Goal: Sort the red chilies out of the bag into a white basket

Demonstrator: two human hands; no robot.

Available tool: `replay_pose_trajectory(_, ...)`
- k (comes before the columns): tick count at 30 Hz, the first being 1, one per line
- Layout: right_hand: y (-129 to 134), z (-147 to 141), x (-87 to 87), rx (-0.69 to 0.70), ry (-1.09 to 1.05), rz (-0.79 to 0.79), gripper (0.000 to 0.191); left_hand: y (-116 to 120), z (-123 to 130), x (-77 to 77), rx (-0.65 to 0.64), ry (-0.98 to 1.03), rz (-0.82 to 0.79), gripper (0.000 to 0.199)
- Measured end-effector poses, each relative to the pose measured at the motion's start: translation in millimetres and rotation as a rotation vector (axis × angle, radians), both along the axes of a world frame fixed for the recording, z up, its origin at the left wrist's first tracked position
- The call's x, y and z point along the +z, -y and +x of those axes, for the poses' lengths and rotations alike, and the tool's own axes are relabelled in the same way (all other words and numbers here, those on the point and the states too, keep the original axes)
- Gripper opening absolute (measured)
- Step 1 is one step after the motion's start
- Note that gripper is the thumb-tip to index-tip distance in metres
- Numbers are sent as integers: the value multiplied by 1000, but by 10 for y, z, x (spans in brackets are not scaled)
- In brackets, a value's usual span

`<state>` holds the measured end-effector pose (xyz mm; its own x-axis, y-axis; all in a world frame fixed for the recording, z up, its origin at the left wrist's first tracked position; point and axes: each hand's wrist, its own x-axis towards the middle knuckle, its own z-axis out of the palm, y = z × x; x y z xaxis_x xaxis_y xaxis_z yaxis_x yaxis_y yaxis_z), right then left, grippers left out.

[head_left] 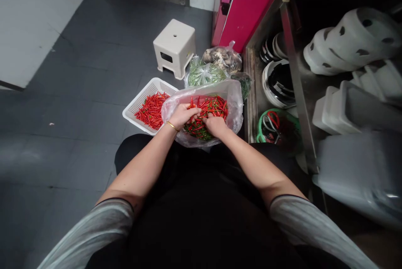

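A clear plastic bag (235,101) stands wide open in front of my knees, full of red chili peppers (216,103) with green stems. My left hand (184,115), with a gold bangle at the wrist, is over the bag's left part, its fingers closed around a few red chilies that stick up past the thumb. Over the right part, my right hand (215,125) is curled, thumb and fingers pinched on a chili in the pile; its fingertips are partly hidden. Left of the bag and touching it, a white perforated basket (133,111) holds a heap of red chilies (153,110).
Behind the bag lie a bag of green vegetables (205,74) and a bag of brownish pieces (224,57). A white stool (176,39) stands beyond the basket. On my right, a metal shelf (297,80) carries grey tubs (333,108) and a green basin (260,129) with red-handled scissors.
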<state>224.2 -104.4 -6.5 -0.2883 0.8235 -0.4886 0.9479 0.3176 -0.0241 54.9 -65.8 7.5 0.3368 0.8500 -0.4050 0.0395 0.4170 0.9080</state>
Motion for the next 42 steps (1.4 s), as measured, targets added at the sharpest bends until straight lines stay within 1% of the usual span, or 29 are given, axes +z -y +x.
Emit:
replay_pose_trajectory(2,-46,32,-1,-4,4,5,29,7,5,-9,-42,21,-30,21)
replay_pose_trajectory(4,-106,128,38,-19,-58,12,26,8,16,-58,-72,-51,16,16)
replay_pose_trajectory(6,-153,232,107,-32,-165,42,22,7,40,-126,-129,-212,183,11)
replay_pose_trajectory(9,-183,320,219,-69,-349,98,17,15,100,-202,-301,-512,511,9)
replay_pose_trajectory(10,-186,328,246,-95,-400,100,15,21,121,-212,-362,-595,583,10)
replay_pose_trajectory(12,-190,323,276,-144,-485,70,11,35,153,-207,-446,-713,661,14)
replay_pose_trajectory(15,-192,300,291,-162,-505,13,10,48,159,-158,-467,-787,721,16)
replay_pose_trajectory(17,-187,301,314,-157,-501,7,17,46,137,-114,-434,-773,739,14)
replay_pose_trajectory(18,-182,311,334,-162,-538,-2,21,41,120,-91,-413,-724,729,13)
replay_pose_trajectory(20,-174,351,379,-199,-719,-65,24,25,77,-46,-372,-512,646,13)
replay_pose_trajectory(22,-174,408,406,-253,-944,-162,29,4,28,-6,-337,-223,484,19)
replay_pose_trajectory(23,-176,435,405,-271,-1014,-203,33,-6,3,11,-319,-99,380,24)
replay_pose_trajectory(24,-178,455,391,-277,-1027,-226,36,-16,-23,24,-295,-2,267,28)
replay_pose_trajectory(25,-176,464,365,-268,-971,-228,37,-27,-50,34,-266,73,156,31)
replay_pose_trajectory(26,-167,457,328,-244,-853,-207,34,-37,-76,42,-230,140,54,32)
replay_pose_trajectory(28,-119,387,235,-150,-527,-126,29,-56,-129,57,-162,298,-94,32)
replay_pose_trajectory(30,-39,253,138,-19,-243,-52,34,-66,-173,79,-119,464,-143,31)
replay_pose_trajectory(32,37,107,60,101,-84,-42,39,-61,-200,108,-102,561,-135,31)
replay_pose_trajectory(34,65,24,22,154,-34,-44,32,-42,-206,129,-87,571,-110,32)
replay_pose_trajectory(36,26,45,27,100,-104,6,25,-21,-190,125,-84,519,-89,32)
replay_pose_trajectory(37,-13,90,44,37,-192,35,21,-13,-173,110,-86,468,-76,32)
replay_pose_trajectory(39,-102,207,94,-140,-448,58,13,-2,-116,55,-84,332,-38,31)
replay_pose_trajectory(41,-169,302,146,-299,-746,10,15,10,-25,-22,-82,190,5,31)
replay_pose_trajectory(42,-186,326,168,-353,-868,-18,19,20,29,-60,-91,137,19,32)
